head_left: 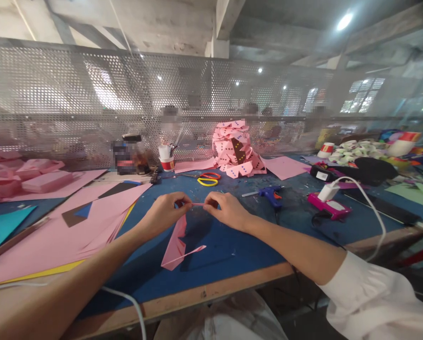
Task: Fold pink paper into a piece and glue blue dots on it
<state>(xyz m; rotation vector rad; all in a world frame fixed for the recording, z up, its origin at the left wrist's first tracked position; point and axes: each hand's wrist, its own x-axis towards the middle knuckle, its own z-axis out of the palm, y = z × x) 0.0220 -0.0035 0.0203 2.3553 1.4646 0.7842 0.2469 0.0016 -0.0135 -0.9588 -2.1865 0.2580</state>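
A narrow pink paper strip [197, 204] is stretched between my two hands above the blue work mat. My left hand [167, 213] pinches one end between thumb and fingertips. At the other end, the fingertips of my right hand [228, 211] are closed on it. Below my left hand is a creased, folded piece of pink paper [175, 248] with a thin tail towards the right. I cannot tell whether it joins the strip. Just beyond my hands lie scissors [208, 179] with red and yellow handles.
Pink sheets [51, 236] are stacked at left. A pile of dotted pink paper pieces [234, 148] stands at the back. To the right are a blue glue gun [272, 194], a magenta power strip [330, 206] and a looping white cable [377, 212]. A perforated metal screen [101, 99] stands behind.
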